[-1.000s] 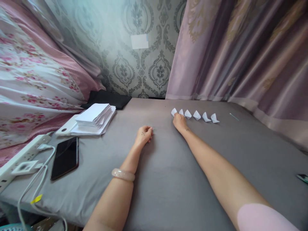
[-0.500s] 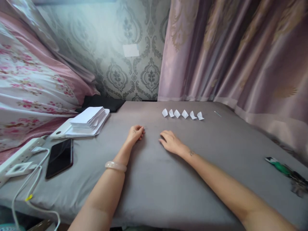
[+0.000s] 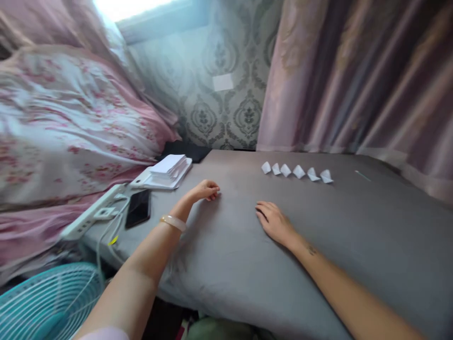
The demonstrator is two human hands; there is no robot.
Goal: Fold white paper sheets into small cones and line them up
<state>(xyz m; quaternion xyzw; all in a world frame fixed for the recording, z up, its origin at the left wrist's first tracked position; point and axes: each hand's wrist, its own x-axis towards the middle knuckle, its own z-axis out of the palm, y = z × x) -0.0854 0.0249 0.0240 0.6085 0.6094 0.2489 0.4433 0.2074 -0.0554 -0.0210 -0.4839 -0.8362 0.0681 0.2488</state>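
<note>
My left hand (image 3: 207,190) is just above or on the grey cloth (image 3: 226,264), its fingers curled in with the fingertips together. Nothing shows between them. My right hand (image 3: 274,221) rests palm down on the cloth, thumb apart from the fingers, holding nothing. Beyond it stands a row of several small folded white paper pieces (image 3: 299,171). Left of my left hand lies a stack of white paper (image 3: 168,166) on larger white sheets.
A black phone (image 3: 138,208) lies by a white power strip (image 3: 94,212) with cables at the left edge. A turquoise fan (image 3: 53,302) stands below. A thin light stick (image 3: 363,176) lies at far right. Curtains (image 3: 318,80) hang behind.
My view has swung left and tilted, bringing the fan and window into sight; the keys at right left view. Both hands keep nearly the same pose.
</note>
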